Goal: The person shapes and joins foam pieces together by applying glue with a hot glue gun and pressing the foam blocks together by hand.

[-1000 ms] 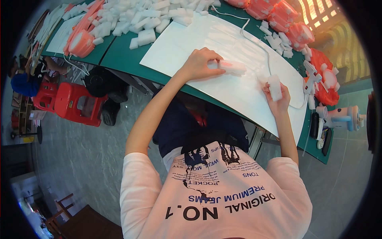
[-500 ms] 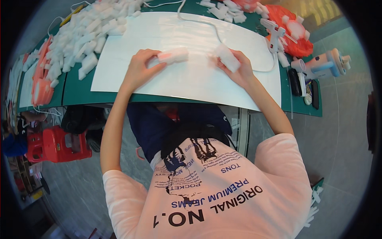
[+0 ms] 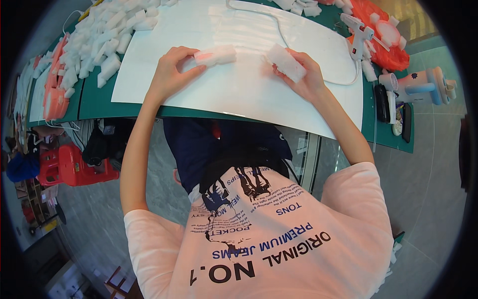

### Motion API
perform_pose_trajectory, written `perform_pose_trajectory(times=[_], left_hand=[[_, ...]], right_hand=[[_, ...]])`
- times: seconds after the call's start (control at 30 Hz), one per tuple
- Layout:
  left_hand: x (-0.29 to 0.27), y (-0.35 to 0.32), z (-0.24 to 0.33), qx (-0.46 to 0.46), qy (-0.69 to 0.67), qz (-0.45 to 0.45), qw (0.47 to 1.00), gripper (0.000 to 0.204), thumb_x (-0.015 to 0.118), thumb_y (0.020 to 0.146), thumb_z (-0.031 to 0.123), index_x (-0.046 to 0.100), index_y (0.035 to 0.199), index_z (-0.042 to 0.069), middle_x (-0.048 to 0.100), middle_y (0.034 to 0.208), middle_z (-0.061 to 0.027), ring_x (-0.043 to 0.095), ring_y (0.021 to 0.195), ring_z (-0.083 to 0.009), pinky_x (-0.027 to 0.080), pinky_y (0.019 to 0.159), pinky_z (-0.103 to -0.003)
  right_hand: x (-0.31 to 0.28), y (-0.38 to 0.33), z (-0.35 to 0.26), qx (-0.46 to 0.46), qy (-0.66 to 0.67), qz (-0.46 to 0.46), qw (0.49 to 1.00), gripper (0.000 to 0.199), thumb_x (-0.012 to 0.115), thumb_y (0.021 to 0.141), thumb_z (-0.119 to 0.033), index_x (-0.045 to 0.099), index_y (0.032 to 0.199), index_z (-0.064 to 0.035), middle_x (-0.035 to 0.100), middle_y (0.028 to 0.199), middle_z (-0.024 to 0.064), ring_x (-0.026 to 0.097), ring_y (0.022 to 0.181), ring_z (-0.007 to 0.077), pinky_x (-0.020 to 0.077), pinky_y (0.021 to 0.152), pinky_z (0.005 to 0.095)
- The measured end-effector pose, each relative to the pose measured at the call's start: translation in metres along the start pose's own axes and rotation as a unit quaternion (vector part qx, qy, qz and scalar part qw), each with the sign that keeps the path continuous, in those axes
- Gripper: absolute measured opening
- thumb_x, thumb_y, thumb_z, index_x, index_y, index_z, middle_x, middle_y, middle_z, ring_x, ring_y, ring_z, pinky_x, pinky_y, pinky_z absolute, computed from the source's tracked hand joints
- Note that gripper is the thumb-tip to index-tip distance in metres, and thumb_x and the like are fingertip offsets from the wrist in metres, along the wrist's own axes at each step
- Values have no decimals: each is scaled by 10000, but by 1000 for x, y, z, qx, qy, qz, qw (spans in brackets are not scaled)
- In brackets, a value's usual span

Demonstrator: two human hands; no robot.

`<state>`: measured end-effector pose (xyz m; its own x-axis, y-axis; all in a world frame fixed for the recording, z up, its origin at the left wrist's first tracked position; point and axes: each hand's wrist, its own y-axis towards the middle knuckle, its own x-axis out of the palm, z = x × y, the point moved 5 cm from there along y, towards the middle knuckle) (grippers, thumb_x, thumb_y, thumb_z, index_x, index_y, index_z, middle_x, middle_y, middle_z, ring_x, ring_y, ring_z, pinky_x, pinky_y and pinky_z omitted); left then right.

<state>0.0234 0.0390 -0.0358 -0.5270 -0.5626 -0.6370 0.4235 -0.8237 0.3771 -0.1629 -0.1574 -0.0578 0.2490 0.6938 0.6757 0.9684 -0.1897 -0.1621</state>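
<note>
My left hand (image 3: 172, 72) grips a white foam block (image 3: 216, 55) with a pinkish tint, holding it just above a large white sheet (image 3: 239, 89) on the green table. My right hand (image 3: 306, 74) holds a second white foam block (image 3: 286, 62), tilted, over the same sheet. The two blocks are about a hand's width apart and do not touch.
A heap of white foam pieces (image 3: 99, 45) lies at the far left of the table, by orange trays (image 3: 52, 84). A white glue gun (image 3: 359, 32) with a cord, an orange tray (image 3: 388, 40) and a tape dispenser (image 3: 420, 84) sit at the right. A red stool (image 3: 69, 167) stands on the floor.
The view has swung so the table sits level. Both hands have drawn nearer to me on the sheet, each still holding its foam block.
</note>
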Motion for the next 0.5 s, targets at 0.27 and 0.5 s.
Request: perform_pose_trajectory(times=[0.27, 0.5], left_hand=[[1, 4, 3, 18, 21, -7, 1000, 335, 722, 697, 200, 636, 960, 10, 643, 905, -91, 566, 861, -224, 453, 775, -302], [1, 1, 2, 46, 7, 4, 999, 328, 723, 689, 246, 654, 930, 34, 644, 896, -91, 570, 864, -229, 457, 779, -310]], right_hand=[[-5, 4, -1, 3, 22, -47, 999, 324, 457, 876, -231, 515, 1075, 18, 556, 1040, 144, 535, 988, 228, 417, 895, 331], [-21, 6, -1, 8, 67, -24, 997, 336, 461, 874, -221, 506, 1084, 38, 544, 1041, 170, 530, 976, 252, 424, 889, 338]])
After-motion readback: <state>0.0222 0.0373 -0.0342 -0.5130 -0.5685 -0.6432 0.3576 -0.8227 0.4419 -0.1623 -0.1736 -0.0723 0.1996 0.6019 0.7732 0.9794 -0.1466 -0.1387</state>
